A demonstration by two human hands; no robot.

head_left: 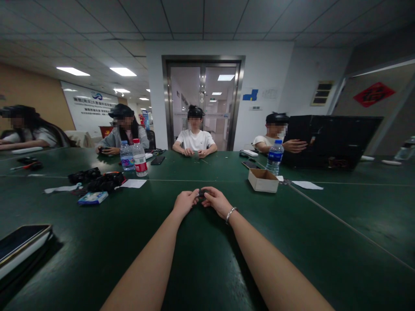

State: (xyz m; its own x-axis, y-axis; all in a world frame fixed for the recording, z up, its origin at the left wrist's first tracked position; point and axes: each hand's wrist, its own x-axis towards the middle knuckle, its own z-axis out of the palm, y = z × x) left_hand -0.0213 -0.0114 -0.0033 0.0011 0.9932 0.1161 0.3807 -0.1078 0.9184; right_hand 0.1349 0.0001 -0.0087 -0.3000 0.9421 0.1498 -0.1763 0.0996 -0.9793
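Head view: both your forearms reach forward over the green table [207, 259] from the near side, slanting inward so that the hands meet near the middle. Your left hand [186, 203] has its fingers curled and its thumb pointing far and right, in a narrow pinch. Your right hand [218, 202], with a silver bracelet [231, 215] at the wrist, arches its index finger above the thumb, also closed narrowly. Held between both sets of fingertips is a small dark object [201, 194], mostly covered; its exact kind cannot be told. An open cardboard box [263, 186] stands to the far right of your hands; a blue-and-white packet [93, 198] lies to the left.
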